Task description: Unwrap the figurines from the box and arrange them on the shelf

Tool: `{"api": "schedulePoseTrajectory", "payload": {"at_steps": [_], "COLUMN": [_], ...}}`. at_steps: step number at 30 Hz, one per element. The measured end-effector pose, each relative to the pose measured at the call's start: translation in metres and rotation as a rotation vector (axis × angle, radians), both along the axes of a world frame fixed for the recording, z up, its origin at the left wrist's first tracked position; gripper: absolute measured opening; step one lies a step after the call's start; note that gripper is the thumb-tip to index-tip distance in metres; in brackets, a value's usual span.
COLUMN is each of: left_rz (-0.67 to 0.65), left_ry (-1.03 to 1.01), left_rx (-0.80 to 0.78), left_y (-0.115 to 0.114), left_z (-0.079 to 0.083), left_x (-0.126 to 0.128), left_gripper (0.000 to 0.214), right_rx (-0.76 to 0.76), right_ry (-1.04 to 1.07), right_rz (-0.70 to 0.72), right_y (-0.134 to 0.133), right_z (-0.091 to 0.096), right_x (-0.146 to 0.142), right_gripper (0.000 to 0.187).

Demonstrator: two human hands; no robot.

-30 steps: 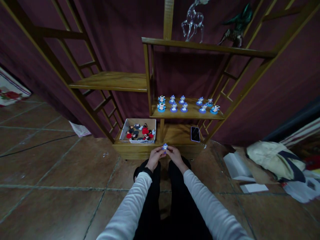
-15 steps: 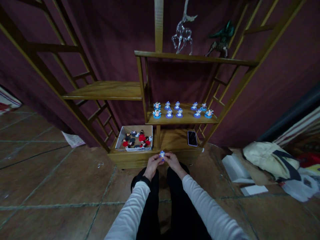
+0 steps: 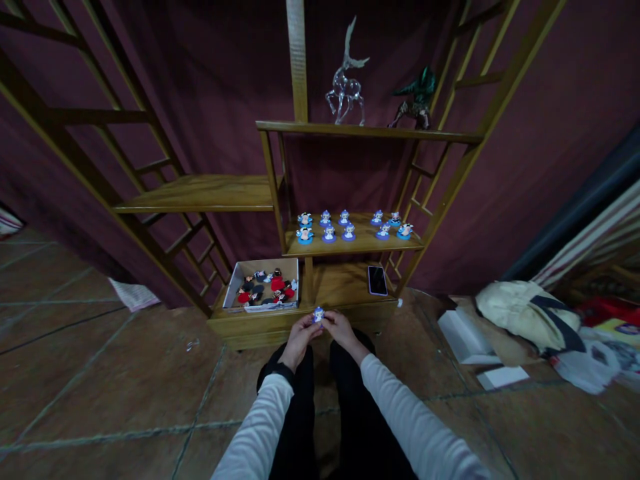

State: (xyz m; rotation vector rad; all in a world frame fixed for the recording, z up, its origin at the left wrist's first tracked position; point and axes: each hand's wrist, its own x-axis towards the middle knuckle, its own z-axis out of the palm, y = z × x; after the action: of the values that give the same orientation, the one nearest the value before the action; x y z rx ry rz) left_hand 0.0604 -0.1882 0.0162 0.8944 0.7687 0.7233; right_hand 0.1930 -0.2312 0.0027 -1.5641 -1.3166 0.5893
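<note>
At far left, a printed sheet [image 3: 133, 293] lies on the floor beside the curtain; its lettering is too small to read. Next, within the wooden shelf unit [image 3: 195, 193], an open-topped cardboard box [image 3: 290, 268] rests on the bottom board, pale inside, with marks along its front wall that cannot be made out. It contains a loose jumble of small figures [image 3: 277, 284] in red, black and white, some tipped over, with dark and red bases showing. To the right, the left hand [image 3: 300, 337], a dark band at its wrist, grips one side of a small figurine [image 3: 319, 315] between thumb and fingers. This piece has a purple top and a white body, stands roughly upright, and is partly covered lower down by the fingers; it is before the unit's lower front, between box and phone. The right hand [image 3: 343, 330] pinches its other side. Above, on the middle shelf [image 3: 350, 247], ten similar standing figures [image 3: 349, 232] form two rows of five, with purple bases and, toward both ends, blue ones. The phone [image 3: 377, 281] lies on the bottom board, screen dark. At far right are an open white carton [image 3: 467, 337], a cloth bag [image 3: 525, 313] and a translucent plastic bag [image 3: 587, 367].
</note>
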Motion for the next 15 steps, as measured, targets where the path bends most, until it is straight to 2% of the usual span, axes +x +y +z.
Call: {"api": "schedulePoseTrajectory", "payload": {"at_steps": [4, 11, 15], "left_rz": [-0.070, -0.059, -0.063], "left_ry": [-0.034, -0.056, -0.054], "left_rx": [0.032, 0.020, 0.034], "left_y": [-0.003, -0.008, -0.008], "left_z": [0.002, 0.002, 0.000], "left_x": [0.001, 0.011, 0.014], "left_gripper": [0.040, 0.038, 0.038], "right_rx": [0.002, -0.008, -0.028], "right_ry": [0.034, 0.197, 0.210], "right_rz": [0.024, 0.015, 0.008], "right_y": [-0.002, -0.006, -0.007], "right_z": [0.003, 0.003, 0.006], "right_x": [0.004, 0.011, 0.014], "right_gripper": [0.017, 0.020, 0.019]}}
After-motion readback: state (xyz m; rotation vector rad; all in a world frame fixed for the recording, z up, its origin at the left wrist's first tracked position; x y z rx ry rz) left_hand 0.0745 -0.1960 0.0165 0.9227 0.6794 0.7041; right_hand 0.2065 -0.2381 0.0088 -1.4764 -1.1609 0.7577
